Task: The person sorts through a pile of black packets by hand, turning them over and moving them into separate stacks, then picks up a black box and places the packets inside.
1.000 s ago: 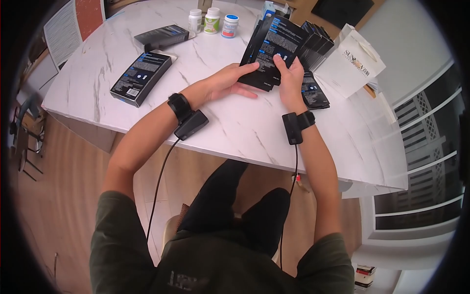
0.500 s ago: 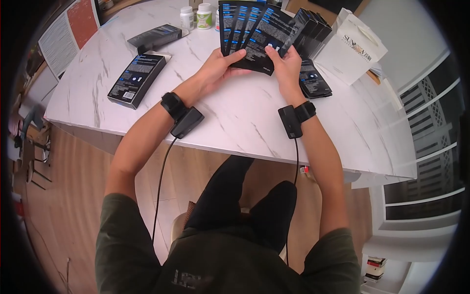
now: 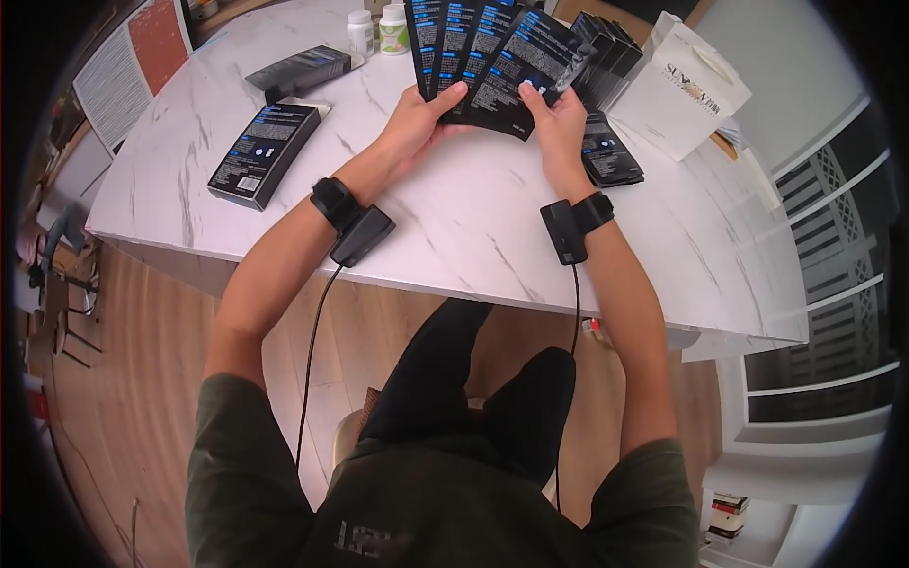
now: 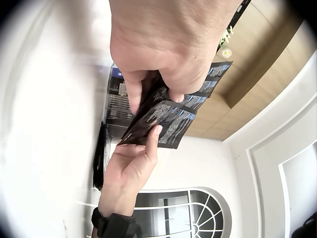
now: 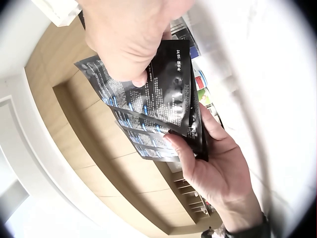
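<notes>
Packets (image 3: 511, 76) held in fingers (image 3: 533, 98) partly hide black boxes (image 3: 613, 59) beside white bag (image 3: 684, 109).

The head view crops my black packets (image 3: 515, 76) on top; they hide most fingers of my left hand (image 3: 413, 133); fine print blurs.

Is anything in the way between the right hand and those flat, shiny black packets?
Nothing visible: the right hand touches the fanned packets, its thumb on the front one. The left hand holds them too.
</notes>
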`<state>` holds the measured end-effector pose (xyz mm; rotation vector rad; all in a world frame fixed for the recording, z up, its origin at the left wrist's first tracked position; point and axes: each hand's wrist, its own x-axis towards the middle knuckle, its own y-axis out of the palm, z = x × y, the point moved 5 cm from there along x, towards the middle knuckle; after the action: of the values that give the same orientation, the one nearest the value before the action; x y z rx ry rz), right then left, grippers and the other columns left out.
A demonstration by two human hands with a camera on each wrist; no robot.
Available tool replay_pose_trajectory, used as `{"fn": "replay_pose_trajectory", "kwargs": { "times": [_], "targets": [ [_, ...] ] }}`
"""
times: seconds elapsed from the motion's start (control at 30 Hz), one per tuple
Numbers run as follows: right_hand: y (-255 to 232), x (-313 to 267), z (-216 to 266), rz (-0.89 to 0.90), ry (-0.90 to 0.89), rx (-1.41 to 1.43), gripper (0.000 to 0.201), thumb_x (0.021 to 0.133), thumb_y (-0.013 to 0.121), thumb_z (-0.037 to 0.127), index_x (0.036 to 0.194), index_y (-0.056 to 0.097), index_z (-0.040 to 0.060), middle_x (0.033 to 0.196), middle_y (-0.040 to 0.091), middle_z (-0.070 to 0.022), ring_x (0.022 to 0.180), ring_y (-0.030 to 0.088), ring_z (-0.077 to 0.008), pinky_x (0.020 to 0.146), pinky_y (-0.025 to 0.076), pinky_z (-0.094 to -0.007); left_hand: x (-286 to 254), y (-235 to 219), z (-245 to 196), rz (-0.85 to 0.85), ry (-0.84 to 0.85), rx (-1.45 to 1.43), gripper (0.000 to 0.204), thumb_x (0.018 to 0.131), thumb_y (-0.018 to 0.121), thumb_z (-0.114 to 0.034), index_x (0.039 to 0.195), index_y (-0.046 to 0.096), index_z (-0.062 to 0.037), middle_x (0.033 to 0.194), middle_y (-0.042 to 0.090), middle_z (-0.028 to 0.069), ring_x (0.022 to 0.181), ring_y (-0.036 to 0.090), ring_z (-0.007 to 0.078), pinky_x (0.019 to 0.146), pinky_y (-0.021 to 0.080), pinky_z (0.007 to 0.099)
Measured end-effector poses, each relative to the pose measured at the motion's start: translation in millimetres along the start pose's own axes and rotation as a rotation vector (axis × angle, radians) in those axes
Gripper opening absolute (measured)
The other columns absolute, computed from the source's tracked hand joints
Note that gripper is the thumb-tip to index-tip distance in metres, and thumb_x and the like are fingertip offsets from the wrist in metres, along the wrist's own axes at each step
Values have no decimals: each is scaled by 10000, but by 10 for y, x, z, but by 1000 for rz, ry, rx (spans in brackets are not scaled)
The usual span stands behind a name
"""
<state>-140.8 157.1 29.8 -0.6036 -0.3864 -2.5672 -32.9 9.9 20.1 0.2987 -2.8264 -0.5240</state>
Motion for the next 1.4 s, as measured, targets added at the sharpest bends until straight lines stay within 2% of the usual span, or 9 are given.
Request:
{"fn": "replay_pose_trajectory", "kwargs": {
  "times": [0.23,0.33,0.53,0.73,0.83,0.93,1.03,1.13,1.4],
  "targets": [
    [21,-9,44,17,1,22,292,859,670,119,1096,556,-9,1068,626,-63,947,572,-100,851,446,-240,6,-8,-21,-2,30,22,347,940,548,-204,1174,520,50,1099,622,132,950,638,198,803,567,337],
    [-13,46,-27,-14,-85,6,204,847,673,102,981,569,-10,946,647,-68,836,597,-91,738,484,-230,11,-1,-26,-20,6,31,337,943,542,-200,1171,525,48,1095,625,126,941,639,191,794,566,327],
    [19,30,50,18,-101,5,201,849,669,97,980,567,-16,929,650,-69,801,604,-88,698,495,-227,7,32,-45,-2,6,30,308,947,535,-199,1165,529,18,1087,632,113,940,641,173,797,569,295],
    [49,1,38,55,-115,1,204,846,673,102,975,569,-16,922,651,-70,796,608,-89,691,496,-226,-51,26,-72,-78,13,49,301,945,542,-206,1139,556,23,1064,640,103,919,641,164,760,561,296],
    [37,11,10,51,-124,-36,205,844,677,106,970,572,-15,919,653,-70,793,608,-88,693,497,-223,-8,-12,-46,-65,27,58,302,943,547,-216,1137,560,14,1053,644,93,908,643,155,750,559,289],
    [40,14,-1,58,-119,-9,204,844,677,107,971,577,-16,921,654,-69,791,608,-87,696,497,-225,-39,4,-60,-68,11,63,291,944,547,-228,1137,555,-11,1047,650,71,888,646,130,703,564,240],
    [41,25,-11,49,-123,-11,199,846,674,103,975,581,-16,924,654,-68,789,607,-85,691,497,-222,-8,-3,-44,-66,30,57,287,942,550,-230,1131,558,-14,1044,650,68,875,648,125,684,562,233],
    [55,1,24,61,-109,6,203,845,675,105,979,583,-16,923,654,-66,795,606,-83,697,495,-224,-19,-37,-34,-84,31,64,293,947,541,-226,1132,570,-1,1048,650,79,901,641,143,736,552,280],
    [38,-4,24,33,-107,-19,205,850,670,108,986,582,-18,915,654,-64,802,604,-82,710,486,-223,-18,-25,-56,-86,23,-12,356,964,500,-288,1162,531,6,1051,646,95,912,645,158,745,562,273]
  ]
}}
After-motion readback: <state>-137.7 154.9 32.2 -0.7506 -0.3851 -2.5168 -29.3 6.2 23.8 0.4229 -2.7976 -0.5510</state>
